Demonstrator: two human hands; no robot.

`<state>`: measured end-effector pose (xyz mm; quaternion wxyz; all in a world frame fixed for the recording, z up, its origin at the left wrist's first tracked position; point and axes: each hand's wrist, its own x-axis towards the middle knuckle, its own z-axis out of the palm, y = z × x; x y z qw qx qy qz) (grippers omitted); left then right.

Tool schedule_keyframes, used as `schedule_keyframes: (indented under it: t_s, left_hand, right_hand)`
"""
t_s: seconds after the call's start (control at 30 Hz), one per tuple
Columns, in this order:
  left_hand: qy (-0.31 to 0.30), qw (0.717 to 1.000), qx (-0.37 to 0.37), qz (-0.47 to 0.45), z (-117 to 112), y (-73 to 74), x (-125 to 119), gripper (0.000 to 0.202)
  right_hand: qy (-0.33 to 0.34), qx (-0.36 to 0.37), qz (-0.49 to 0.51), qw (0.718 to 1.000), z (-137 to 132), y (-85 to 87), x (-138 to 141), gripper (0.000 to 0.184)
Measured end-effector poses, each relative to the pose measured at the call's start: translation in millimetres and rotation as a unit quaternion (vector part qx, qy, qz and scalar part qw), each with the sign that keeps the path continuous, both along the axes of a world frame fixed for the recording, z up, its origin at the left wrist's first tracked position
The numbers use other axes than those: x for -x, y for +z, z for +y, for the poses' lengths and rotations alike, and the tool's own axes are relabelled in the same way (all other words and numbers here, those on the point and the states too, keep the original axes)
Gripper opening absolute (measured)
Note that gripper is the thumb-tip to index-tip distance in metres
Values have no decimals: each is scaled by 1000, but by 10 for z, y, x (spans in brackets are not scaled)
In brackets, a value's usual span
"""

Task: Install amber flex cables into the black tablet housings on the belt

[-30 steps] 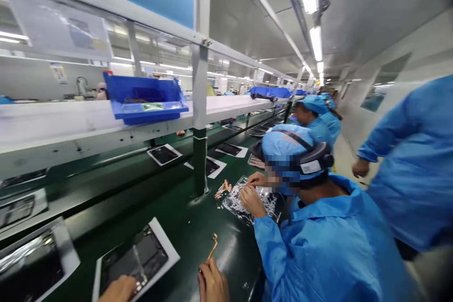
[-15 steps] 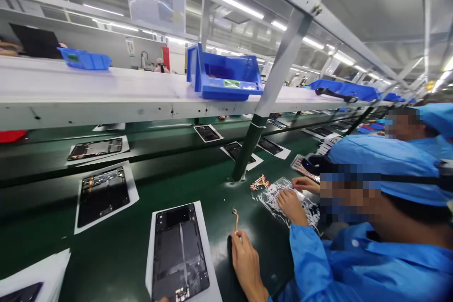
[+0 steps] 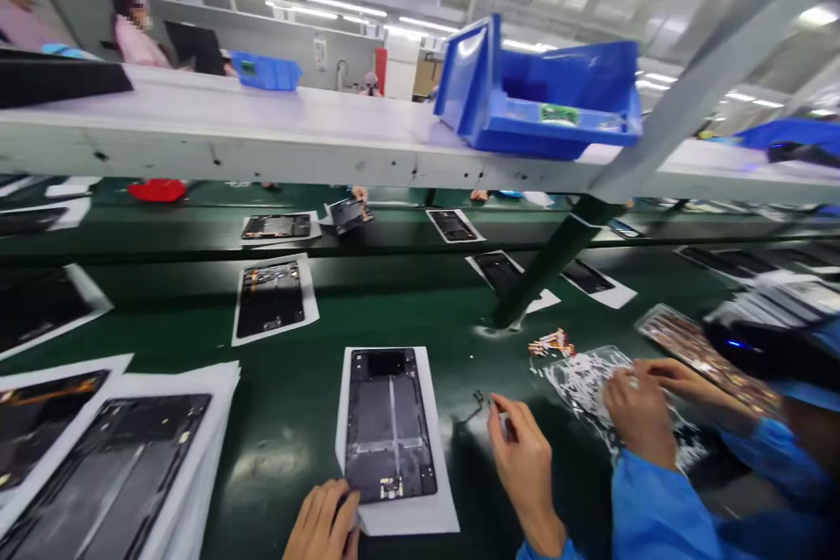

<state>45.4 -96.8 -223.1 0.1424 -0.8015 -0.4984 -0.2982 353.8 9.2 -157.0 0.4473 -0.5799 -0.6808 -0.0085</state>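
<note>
An open tablet housing (image 3: 371, 420), black inside with a pale strip down its middle, lies on a white paper sheet (image 3: 441, 518) in front of me. My left hand (image 3: 321, 521) is at its lower left corner, fingers bent together against the edge; part of the thumb's grip is hidden. To the right of the housing, my right hand (image 3: 525, 459) pinches a small flex cable (image 3: 471, 409) between thumb and forefinger, above the green bench. The cable looks dark and slightly blurred. It is apart from the housing.
More tablet housings on paper (image 3: 141, 455) lie at left. Orange flex cables (image 3: 551, 343) and a tray of white strips (image 3: 584, 381) lie right, where a co-worker's hands (image 3: 640, 407) work. A green post (image 3: 548, 267) and a shelf with a blue bin (image 3: 557, 118) stand ahead.
My view has swung left. My left hand has come into fuller view at the housing's corner. The flex cable, orange and upright before, now tilts left and shows dark.
</note>
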Motion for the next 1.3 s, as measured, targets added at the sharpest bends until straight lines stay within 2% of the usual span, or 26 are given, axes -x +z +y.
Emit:
schedule_keyframes:
  t_s: [0.13, 0.23, 0.3, 0.47, 0.57, 0.67, 0.8, 0.9, 1.03, 1.17, 1.23, 1.3]
  left_hand:
    - [40, 995, 89, -2, -134, 93, 21, 24]
    - [11, 986, 162, 43, -139, 153, 40, 18]
    - [-22, 977, 197, 76, -111, 197, 88, 15]
    - [-45, 971, 217, 88, -149, 423, 254, 12]
    - [-55, 974, 217, 44, -193, 582, 291, 10]
    - [-54, 973, 225, -2, -73, 661, 210, 12]
    - [-41, 967, 251, 20, 277, 602, -20, 19]
    - [-68, 963, 250, 79, 426, 509, -142, 12]
    - [-85, 964, 235, 91, 397, 428, -189, 17]
    - [-87, 962, 254, 60, 292, 426, -219, 24]
    - [-88, 959, 268, 19, 238, 454, -201, 21]
    - [-59, 957, 273, -73, 199, 508, -129, 14]
  right_hand:
    - [16, -26, 17, 999, -12, 276, 72, 20]
    - [35, -40, 24, 998, 6, 476, 205, 20]
    - [60, -29, 31, 997, 22, 546, 308, 20]
    - [71, 11, 52, 996, 24, 503, 402, 25]
    - [83, 37, 53, 994, 16, 465, 359, 26]
    - [126, 78, 33, 988, 21, 507, 365, 21]
    - [208, 136, 8, 968, 75, 658, 527, 16]
    - [248, 169, -8, 954, 160, 775, 694, 15]
    - [278, 224, -14, 934, 292, 868, 882, 16]
    - [318, 270, -10, 909, 366, 900, 1039, 16]
    - [346, 295, -6, 891, 364, 927, 1099, 16]
    - [373, 323, 2, 870, 351, 971, 1143, 15]
